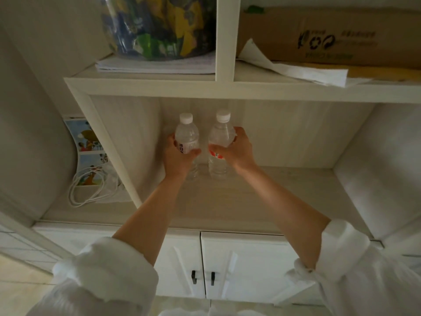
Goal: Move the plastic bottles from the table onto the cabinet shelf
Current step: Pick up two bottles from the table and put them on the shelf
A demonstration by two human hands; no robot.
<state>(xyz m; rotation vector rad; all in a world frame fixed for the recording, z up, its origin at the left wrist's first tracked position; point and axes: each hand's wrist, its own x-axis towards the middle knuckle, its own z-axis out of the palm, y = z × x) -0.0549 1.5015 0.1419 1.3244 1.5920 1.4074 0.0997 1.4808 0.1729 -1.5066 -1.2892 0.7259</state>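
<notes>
A person reaches into the cabinet shelf, left hand and right hand each with a grip curled round an upright plastic bottle, side by side and seemingly just set down, not yet released

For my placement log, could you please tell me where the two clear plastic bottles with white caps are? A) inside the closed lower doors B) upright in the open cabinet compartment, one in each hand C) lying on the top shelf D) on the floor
B: the left hand grips one clear plastic bottle and the right hand the other bottle, both upright in the open cabinet compartment.
</notes>
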